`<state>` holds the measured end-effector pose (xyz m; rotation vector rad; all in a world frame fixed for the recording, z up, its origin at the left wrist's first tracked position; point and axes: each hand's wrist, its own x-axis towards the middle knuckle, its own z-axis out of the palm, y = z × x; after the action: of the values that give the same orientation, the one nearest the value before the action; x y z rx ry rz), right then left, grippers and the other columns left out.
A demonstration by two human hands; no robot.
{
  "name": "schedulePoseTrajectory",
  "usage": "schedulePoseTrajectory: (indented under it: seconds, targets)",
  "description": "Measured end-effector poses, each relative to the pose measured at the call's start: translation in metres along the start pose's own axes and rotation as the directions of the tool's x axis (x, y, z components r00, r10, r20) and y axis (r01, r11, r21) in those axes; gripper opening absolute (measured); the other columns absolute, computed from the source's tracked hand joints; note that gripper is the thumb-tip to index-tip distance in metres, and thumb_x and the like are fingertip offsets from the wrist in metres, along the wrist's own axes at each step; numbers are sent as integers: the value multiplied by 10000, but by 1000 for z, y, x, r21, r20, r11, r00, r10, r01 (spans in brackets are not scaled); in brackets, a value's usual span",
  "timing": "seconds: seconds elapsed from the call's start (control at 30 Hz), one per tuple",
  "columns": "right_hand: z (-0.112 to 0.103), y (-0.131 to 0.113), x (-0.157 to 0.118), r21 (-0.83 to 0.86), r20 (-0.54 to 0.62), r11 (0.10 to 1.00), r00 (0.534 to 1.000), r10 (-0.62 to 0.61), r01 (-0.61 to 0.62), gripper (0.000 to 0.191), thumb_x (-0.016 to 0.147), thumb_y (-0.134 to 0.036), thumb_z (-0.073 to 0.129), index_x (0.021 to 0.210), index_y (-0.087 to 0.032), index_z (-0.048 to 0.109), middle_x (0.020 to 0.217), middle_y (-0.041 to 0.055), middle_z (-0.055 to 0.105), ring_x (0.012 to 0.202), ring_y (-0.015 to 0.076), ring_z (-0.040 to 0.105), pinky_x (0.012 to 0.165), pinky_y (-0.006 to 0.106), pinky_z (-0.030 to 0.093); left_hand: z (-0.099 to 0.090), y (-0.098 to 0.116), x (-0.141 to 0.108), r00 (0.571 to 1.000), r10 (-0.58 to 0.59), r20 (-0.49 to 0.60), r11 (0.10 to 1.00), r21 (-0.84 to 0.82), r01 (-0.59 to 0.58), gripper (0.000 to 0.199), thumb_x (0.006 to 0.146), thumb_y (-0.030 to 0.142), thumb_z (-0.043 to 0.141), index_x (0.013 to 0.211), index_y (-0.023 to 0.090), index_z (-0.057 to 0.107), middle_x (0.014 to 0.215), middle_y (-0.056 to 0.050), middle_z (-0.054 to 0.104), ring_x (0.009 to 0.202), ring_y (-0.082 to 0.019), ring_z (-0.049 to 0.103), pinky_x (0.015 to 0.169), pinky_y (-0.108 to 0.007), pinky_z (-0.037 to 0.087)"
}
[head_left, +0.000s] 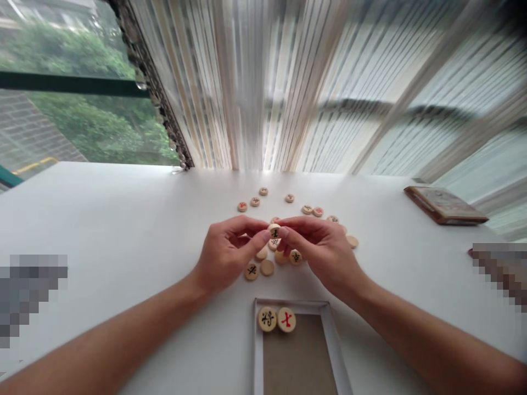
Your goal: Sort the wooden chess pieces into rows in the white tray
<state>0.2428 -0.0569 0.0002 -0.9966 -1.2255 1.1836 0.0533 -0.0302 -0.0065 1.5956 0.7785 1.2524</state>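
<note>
Between the fingertips of both my hands is a round wooden Chinese chess piece (274, 231) with a dark character, raised above the others. My left hand (230, 249) pinches it from the left and my right hand (323, 247) from the right. Under and around my hands lie several more pieces, among them a black-marked one (251, 271), a blank-faced one (267, 267) and another black-marked one (295, 256). Closer to me is a shallow box (332, 351). In its far left corner sit a black-marked piece (267, 319) and a red-marked piece (286, 319), side by side.
Farther out on the white table (123, 230) are scattered pieces, such as a red-marked one (242, 207) and a black-marked one (290, 198). A flat brown-edged box or book (447, 206) lies at the back right. Striped curtains (255, 82) hang behind the table.
</note>
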Motion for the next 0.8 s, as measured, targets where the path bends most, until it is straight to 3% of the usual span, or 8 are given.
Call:
schedulePoseTrajectory:
  seconds: [0.13,0.3,0.53,0.8]
  targets:
    - [1,0,-2,22,15,1000,1000,8,-8,329,766,-447,965,948,-191,867,742,46,823,599,168,759,546,262,642,-1,-1,-3,999,54,-5,998,27,-54,75,894,198,792,936,169,847,847,-47,801,680,-132,732,570,-187,601]
    - [1,-1,-3,62,25,998,1000,17,-18,320,745,-431,983,935,-201,867,818,62,850,652,199,801,631,324,701,0,0,-4,998,69,-10,997,42,-68,116,904,245,812,971,161,855,941,-82,812,701,-147,752,557,-200,626]
    - [0,1,-4,78,26,997,999,24,-26,284,738,-382,993,943,-227,873,888,62,865,775,228,834,779,379,724,2,2,-4,999,43,-9,999,-7,-43,225,855,385,893,936,177,869,831,-64,814,631,-150,756,527,-199,645]
    - [0,3,-2,84,-12,996,999,44,-42,282,687,-372,1017,898,-241,885,875,60,862,836,233,832,805,364,706,3,1,-5,999,16,-44,999,-32,-17,133,826,244,891,938,175,881,964,-86,834,784,-193,805,603,-232,695]
